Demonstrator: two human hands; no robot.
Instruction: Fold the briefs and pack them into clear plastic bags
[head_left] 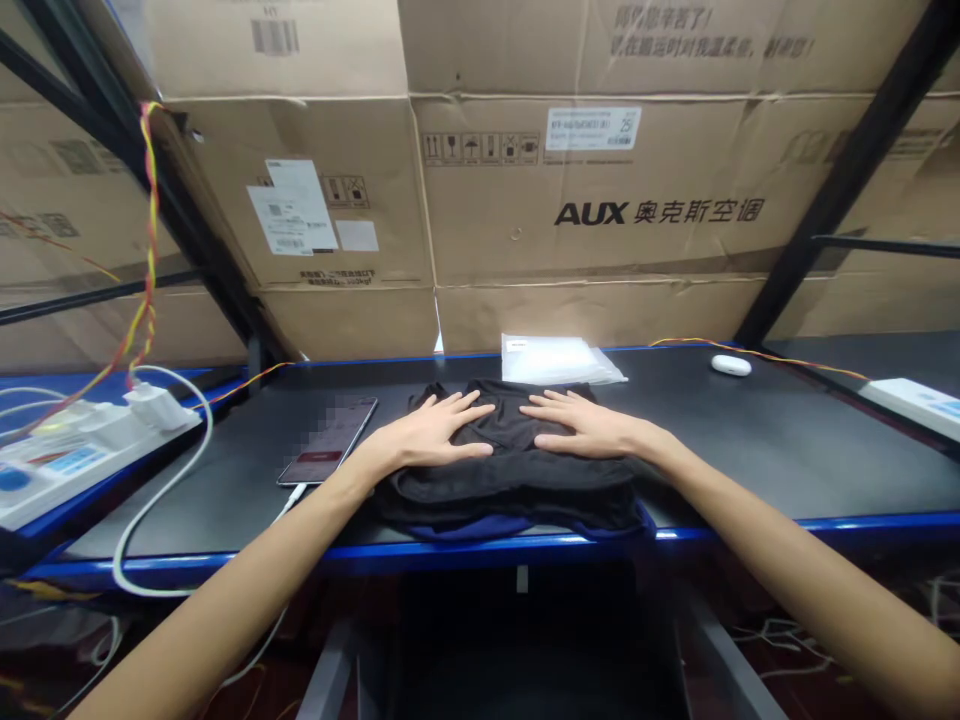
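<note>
My left forearm [247, 580] and right forearm [780, 540] come in from the lower corners, angled toward the middle. Between them, below the surface [735, 440], I see grey metal bars, one per side, and a dark area. Blue front edge [750, 532] of the surface next.

Black cloth [517, 475]: middle of the surface, at the front, bunched in soft layers, lower part reaching the blue edge. Dark blue fabric [480, 527] shows under its near side.

Left hand [439, 430]: palm down on the left part of the black cloth, grip open, fingers spread. Right hand [589, 425]: palm down on the right part, grip open too, fingers pointing inward. Hands apart, fingertips facing each other, both touching the cloth.

Phone [330, 440] lies left of the cloth, tilted on the surface, white cable [296, 497] at its near end; screen partly pixelated. Farther left, a power strip [97, 455] with white plugs in it.

Just behind the cloth, a clear plastic packet [555, 358]. Right of it, well apart, a small white case [731, 366]; second power strip [919, 405] at the right side. Twisted red-yellow wire [152, 200] hangs at left.

At the back, cardboard [487, 250] printed "AUX", with white labels, behind black slanted posts.
</note>
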